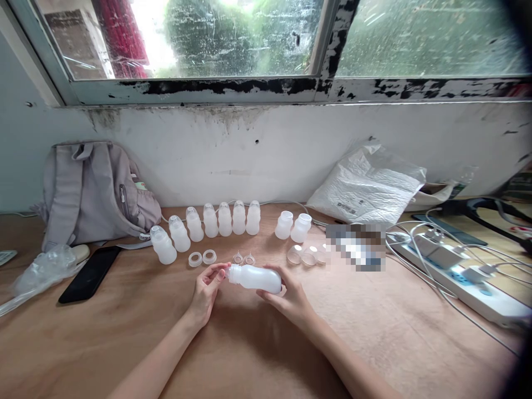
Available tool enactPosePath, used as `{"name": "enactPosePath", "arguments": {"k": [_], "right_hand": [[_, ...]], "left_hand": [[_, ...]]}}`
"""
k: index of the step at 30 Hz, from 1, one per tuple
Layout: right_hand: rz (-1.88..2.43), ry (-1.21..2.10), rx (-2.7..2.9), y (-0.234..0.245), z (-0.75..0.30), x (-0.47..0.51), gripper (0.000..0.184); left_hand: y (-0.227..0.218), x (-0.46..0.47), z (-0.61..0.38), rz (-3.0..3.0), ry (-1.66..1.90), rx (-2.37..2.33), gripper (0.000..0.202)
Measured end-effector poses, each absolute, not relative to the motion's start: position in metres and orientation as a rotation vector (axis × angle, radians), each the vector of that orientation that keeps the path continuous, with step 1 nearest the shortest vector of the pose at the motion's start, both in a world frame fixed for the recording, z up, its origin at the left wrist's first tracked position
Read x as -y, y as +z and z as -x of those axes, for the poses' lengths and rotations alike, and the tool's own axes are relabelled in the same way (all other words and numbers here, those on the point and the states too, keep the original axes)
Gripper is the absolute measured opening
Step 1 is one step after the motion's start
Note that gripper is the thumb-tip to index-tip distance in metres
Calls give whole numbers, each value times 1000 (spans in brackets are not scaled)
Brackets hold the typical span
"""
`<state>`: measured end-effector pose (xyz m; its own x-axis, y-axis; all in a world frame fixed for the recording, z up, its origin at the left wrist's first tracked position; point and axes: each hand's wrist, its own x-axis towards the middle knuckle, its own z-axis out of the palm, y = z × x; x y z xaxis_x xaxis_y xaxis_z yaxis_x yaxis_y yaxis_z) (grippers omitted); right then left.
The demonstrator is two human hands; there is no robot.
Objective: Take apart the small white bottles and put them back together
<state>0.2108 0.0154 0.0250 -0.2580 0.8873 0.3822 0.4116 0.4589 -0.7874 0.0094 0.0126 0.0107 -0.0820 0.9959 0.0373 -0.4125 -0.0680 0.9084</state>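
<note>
A white plastic bottle (pixel 255 278) lies sideways between my hands, just above the wooden table (pixel 124 332). My right hand (pixel 291 296) cups its base and body. My left hand (pixel 206 288) has its fingertips at the bottle's open neck. Behind them lie two white screw rings (pixel 201 258), two small clear teats (pixel 243 259) and clear dome caps (pixel 305 255). Further back stands a curved row of several capped bottles (pixel 210 224), with two uncapped bottles (pixel 293 226) to its right.
A grey backpack (pixel 93 191) leans against the wall at back left, with a black phone (pixel 89 274) and crumpled clear plastic (pixel 44 269) in front. A white plastic bag (pixel 368 185) sits back right. A power strip (pixel 461 282) with plugs and cables occupies the right.
</note>
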Motion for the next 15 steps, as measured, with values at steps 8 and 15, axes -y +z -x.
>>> {"name": "enactPosePath", "arguments": {"k": [8,15], "right_hand": [[1088,680,1880,21,-213,-17,41],[1101,675,1891,21,-213,-17,41]], "left_hand": [[9,-14,-5,-828,1417,-917,25],[14,-13,-7,-756,1392,-887,35]]}}
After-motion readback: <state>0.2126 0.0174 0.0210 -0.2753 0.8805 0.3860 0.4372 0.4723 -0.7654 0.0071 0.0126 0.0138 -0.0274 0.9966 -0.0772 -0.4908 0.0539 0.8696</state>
